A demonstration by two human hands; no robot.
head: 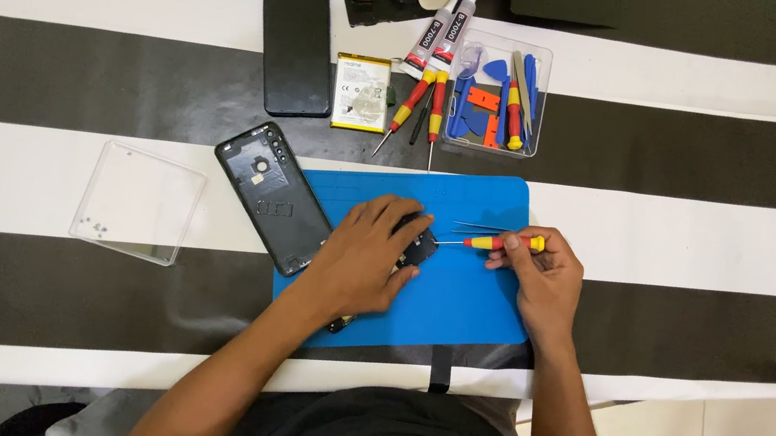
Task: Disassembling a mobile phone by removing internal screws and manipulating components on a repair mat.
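One head-worn camera looks steeply down from above onto the striped table (pixel 698 234), at arm's length

Phone body (pixel 416 248) on mat (pixel 476 301), back cover (pixel 272 195) left, tool box (pixel 497 94) behind

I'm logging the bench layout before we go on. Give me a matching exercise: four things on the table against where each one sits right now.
Things:
1. Red-and-yellow screwdriver
2. Phone back cover
3. Clear plastic lid
4. Phone battery

Places:
A. On the striped cloth, far left of the blue mat
B. In the right hand, tip pointing at the phone part under the left hand
C. Beyond the mat, between the black phone and the clear tool box
D. Overlapping the mat's left edge, inner side up

Pairs: 1-B, 2-D, 3-A, 4-C
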